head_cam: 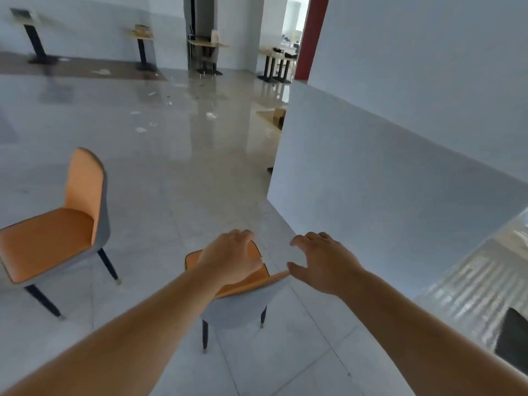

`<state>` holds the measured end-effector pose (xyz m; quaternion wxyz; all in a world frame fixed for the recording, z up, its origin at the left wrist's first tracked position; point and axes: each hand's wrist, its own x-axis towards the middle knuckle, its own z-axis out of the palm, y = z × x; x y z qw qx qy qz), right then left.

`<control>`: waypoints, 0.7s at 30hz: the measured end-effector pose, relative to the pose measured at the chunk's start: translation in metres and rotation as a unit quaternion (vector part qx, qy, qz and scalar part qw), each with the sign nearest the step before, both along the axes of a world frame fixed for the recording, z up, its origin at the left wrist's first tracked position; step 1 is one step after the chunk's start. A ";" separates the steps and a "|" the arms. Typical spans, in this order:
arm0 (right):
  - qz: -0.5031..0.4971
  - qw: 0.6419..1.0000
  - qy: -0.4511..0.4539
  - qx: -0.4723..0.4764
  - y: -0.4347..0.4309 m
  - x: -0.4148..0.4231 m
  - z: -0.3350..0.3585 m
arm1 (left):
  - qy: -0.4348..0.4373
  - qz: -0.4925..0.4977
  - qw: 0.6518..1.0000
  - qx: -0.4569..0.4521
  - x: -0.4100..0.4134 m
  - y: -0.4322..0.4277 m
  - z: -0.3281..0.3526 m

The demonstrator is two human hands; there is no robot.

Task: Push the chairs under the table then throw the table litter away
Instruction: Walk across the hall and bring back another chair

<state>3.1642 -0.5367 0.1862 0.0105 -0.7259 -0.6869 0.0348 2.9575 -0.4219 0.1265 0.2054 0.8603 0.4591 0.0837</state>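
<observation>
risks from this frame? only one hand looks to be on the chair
1. The left hand rests on the backrest of the near orange-and-grey padded chair while the right hand hovers open beside it, apparently not touching; a one-handed push could twist the chair.
2. The second orange-and-grey chair stands apart on the left and could be clipped.
3. The glossy tiled floor has scattered scraps of litter farther off; footing may be slippery.

Interior: tiled hall with white partition walls.
Floor: glossy pale tile, scattered scraps at the far end. White wall on the right; red pillar behind it. Pedestal tables along the far wall. Daylight enters a far opening.
</observation>
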 end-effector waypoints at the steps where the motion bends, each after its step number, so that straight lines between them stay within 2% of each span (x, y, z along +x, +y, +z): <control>1: 0.002 1.000 0.003 -0.021 0.010 0.012 -0.011 | 0.006 0.008 1.000 -0.026 0.008 0.009 -0.014; 9: 0.067 0.987 0.043 -0.143 0.103 0.091 -0.113 | 0.097 0.081 0.971 -0.204 0.057 0.044 -0.131; 15: 0.176 0.949 0.082 -0.246 0.156 0.105 -0.207 | 0.207 0.149 0.924 -0.285 0.076 0.043 -0.193; 18: 0.240 0.925 0.042 -0.293 0.164 0.113 -0.250 | 0.195 0.223 0.921 -0.253 0.086 0.034 -0.215; 21: 0.270 0.928 0.008 -0.255 0.173 0.120 -0.281 | 0.188 0.227 0.926 -0.235 0.087 0.036 -0.227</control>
